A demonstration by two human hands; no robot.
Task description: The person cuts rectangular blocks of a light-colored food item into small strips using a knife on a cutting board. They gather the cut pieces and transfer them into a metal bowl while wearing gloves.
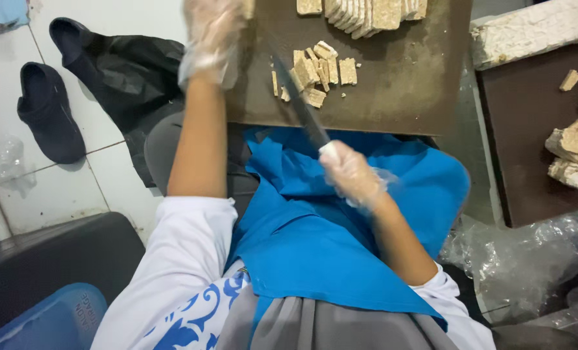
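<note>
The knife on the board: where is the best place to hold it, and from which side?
Grip the knife by its handle, coming from the near edge of the board. The blade points away toward the cut pieces, and the handle end sits nearest the body, where the right hand holds it.

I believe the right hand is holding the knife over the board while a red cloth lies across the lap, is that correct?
Not quite: the cloth across the lap is blue, not red, as the head view shows. The rest holds: the right hand holds the knife over the board.
</note>
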